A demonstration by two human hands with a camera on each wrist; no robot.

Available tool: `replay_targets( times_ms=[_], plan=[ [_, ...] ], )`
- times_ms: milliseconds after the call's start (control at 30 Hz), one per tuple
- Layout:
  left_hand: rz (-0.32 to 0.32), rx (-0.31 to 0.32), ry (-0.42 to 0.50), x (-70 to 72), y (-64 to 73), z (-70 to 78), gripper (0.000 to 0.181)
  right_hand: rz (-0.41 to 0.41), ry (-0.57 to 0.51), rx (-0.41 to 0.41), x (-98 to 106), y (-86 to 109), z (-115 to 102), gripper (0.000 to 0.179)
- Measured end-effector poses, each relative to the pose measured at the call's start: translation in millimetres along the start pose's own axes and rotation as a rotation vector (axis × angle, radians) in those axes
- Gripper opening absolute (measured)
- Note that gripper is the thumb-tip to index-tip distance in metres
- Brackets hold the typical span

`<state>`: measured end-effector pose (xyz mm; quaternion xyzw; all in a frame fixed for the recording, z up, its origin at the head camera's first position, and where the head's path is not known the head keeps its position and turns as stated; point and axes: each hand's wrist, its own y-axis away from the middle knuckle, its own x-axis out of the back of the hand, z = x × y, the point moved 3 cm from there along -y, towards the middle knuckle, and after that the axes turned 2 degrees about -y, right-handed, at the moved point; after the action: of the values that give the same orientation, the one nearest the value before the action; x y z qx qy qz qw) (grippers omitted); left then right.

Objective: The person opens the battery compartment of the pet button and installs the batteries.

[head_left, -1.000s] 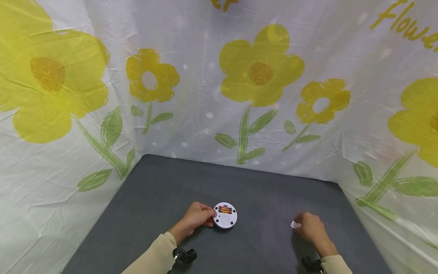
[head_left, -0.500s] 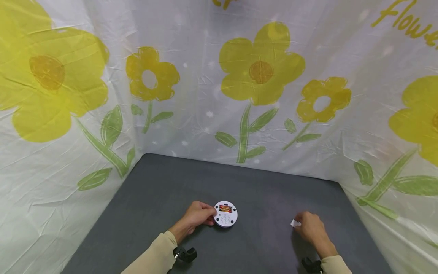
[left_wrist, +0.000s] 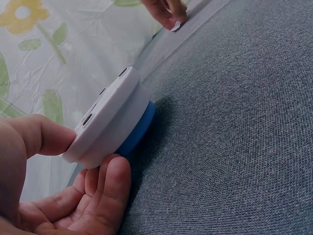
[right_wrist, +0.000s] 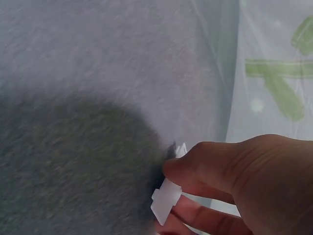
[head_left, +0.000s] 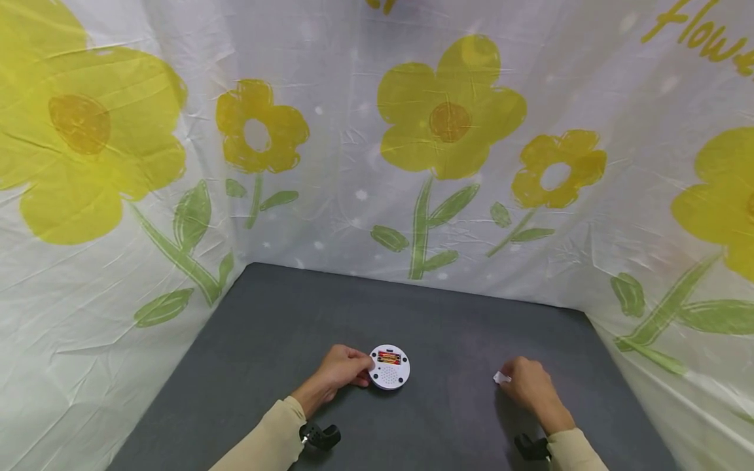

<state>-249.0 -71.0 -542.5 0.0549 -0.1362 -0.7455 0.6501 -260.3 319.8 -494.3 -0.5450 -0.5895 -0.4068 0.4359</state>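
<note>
Gripping a round device (head_left: 389, 377) and a white plastic piece (right_wrist: 167, 199), one in each of your hands

Your left hand (head_left: 337, 368) pinches the device at its left edge, as the head view has it. From the left wrist, your thumb lies along the upper white rim and your curled fingers support the side below, beside a blue lower part (left_wrist: 139, 129). Device sits low over the dark grey counter (head_left: 442, 320), left of your right hand; whether it touches the cloth-like surface is hard to tell. Its white face is turned up. Red-and-black batteries (head_left: 389, 358) show in an uncovered slot near the far edge, a patch of small holes (head_left: 388, 376) nearer you, and small dark dots around the face.

Your right hand (head_left: 530, 386) is well apart from the device, to its right. Thumb and fingers pinch the white piece, a thin slip with small notches along its side; a shadow spreads on the counter beside it.

Pale sleeves (head_left: 259, 438) cover both your forearms, a black wrist mount (head_left: 320, 436) by the left cuff and another by the right. Around the counter hangs a white sheet (head_left: 330, 216), printed with yellow flowers (head_left: 406, 98) and green leaves.
</note>
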Motion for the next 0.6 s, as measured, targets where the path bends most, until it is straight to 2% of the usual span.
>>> replay_targets(
  times_ms=[267, 600],
  plan=[
    [-0.001, -0.001, -0.009, 0.5, -1.8, -1.5, 0.025, -0.046, -0.044, 0.063, 3.8, -11.2, -22.3, 0.015],
    [-0.01, -0.006, -0.004, 0.1, -1.7, -1.4, 0.024, -0.049, -0.048, 0.135, 9.3, -25.0, -59.9, 0.015]
  ],
)
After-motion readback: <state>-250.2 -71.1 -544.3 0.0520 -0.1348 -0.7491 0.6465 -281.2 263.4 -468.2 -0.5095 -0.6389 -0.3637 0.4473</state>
